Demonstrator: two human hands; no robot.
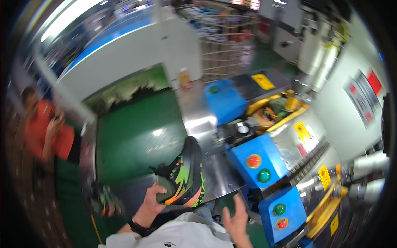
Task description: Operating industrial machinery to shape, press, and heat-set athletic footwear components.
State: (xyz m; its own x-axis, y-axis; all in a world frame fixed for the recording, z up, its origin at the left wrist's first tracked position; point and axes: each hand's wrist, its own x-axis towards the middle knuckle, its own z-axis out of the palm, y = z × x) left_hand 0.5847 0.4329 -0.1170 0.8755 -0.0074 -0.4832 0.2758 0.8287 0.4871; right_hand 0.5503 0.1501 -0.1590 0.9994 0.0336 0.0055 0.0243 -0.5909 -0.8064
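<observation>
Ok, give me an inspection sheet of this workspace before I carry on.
Surface: shiny metal tabletop bordering a green belt.
Job's things: one black shoe with green and orange markings, held at the tabletop's near edge.
Clutter: a yellowish bottle beside the belt's opening; a blurred shoe-like item at lower left.
Hands: left hand grips the shoe; right hand is open, apart from it.
Cables: nothing seen.
Surroundings: a person in an orange-red top at left; blue button boxes at right.
</observation>
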